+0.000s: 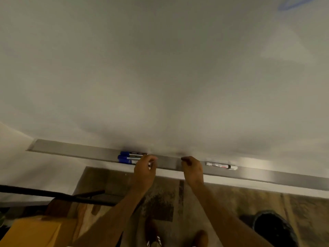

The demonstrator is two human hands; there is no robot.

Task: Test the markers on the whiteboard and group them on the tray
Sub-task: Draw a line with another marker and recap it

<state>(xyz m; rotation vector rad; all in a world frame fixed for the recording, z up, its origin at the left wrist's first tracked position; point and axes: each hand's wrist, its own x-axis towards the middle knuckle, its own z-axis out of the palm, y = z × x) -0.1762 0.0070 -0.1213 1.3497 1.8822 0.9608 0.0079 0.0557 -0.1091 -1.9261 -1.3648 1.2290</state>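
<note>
Looks like the sorting is well underway. The tray (71, 148) under the whiteboard (160, 68) already has a bunch of blue-capped markers (127, 157) lying side by side, left of the middle, and one white-barrelled marker (221, 165) on its own well off toward the right end — so two groups, I'd guess. There's a blue scribble (292, 3) at the board's top right corner, so some testing got done.

The left hand (145, 169) is at the right end of the blue bunch, fingers curled. It seems to be pinching a marker there, but it's blurry, so I can't tell for sure. The right hand (192, 167) hovers over the bare middle of the tray, fingers curled in, holding nothing I can see.

What's left is hard to say — no other markers in sight.
</note>
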